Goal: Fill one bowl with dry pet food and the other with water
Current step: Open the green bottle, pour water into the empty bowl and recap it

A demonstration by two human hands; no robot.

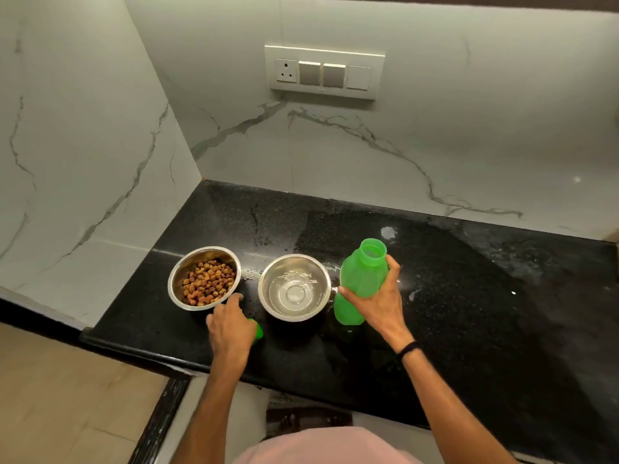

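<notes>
Two steel bowls stand side by side on the black counter [452, 313]. The left bowl [204, 278] holds brown dry pet food. Clear water lies in the right bowl [294, 287]. My right hand [378, 298] grips an uncapped green plastic bottle [360, 277], upright just right of the water bowl. My left hand [231, 324] hovers low between the bowls near the counter's front, covering a green bottle cap [258, 330]; only the cap's edge shows.
Marble walls close the corner at the left and back. A switch panel [324, 72] sits on the back wall. Water splashes and smears mark the counter right of the bottle. The counter's front edge runs just below my hands.
</notes>
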